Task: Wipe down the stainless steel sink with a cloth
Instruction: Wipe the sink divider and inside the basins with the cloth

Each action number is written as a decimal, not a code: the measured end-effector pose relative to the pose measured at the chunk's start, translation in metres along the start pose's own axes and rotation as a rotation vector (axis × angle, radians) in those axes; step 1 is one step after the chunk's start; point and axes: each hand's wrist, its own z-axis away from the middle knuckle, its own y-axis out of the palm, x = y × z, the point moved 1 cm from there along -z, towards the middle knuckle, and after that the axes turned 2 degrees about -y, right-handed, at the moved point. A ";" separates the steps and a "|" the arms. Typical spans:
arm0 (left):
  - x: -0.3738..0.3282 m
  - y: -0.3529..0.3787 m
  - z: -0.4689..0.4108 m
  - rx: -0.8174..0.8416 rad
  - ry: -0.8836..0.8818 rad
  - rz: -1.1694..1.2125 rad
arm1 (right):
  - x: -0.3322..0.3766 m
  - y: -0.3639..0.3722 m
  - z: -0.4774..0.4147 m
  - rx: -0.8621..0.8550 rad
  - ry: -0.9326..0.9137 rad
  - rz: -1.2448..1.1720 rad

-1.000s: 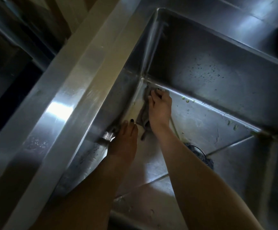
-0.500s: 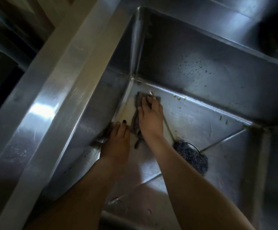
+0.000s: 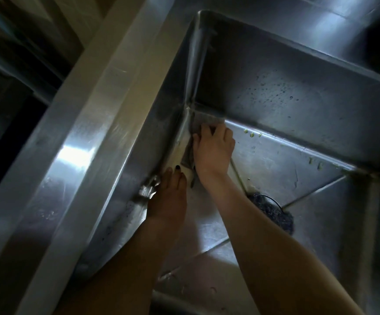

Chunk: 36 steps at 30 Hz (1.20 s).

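The stainless steel sink (image 3: 298, 114) is deep, with a creased floor. A grey cloth (image 3: 203, 120) lies in the far left bottom corner of the basin. My right hand (image 3: 214, 151) is on top of it, its fingers bent down onto the cloth and its thumb at the cloth's left edge. The rest of the cloth is hidden under the palm, and a strip trails out toward the wrist. My left hand (image 3: 169, 196) rests flat on the sink floor beside the left wall, fingers straight, just short of the cloth.
A dark drain strainer (image 3: 273, 212) sits in the floor to the right of my right forearm. Small green scraps (image 3: 251, 134) lie along the back wall's foot, and more scraps (image 3: 316, 163) further right. Water spots dot the back wall. A wide steel rim (image 3: 89, 123) runs along the left.
My right hand has pushed the cloth further into the far left corner and its fingers have bent. My left hand stays planted on the floor.
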 end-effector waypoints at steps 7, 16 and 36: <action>0.000 0.002 0.000 -0.013 0.002 -0.003 | 0.005 0.005 0.006 0.028 0.171 -0.188; -0.003 -0.003 0.005 -0.041 0.005 -0.023 | 0.008 0.011 -0.020 -0.030 0.183 -0.208; -0.002 0.001 0.002 -0.040 -0.017 -0.004 | 0.006 0.020 -0.025 0.008 -0.089 -0.154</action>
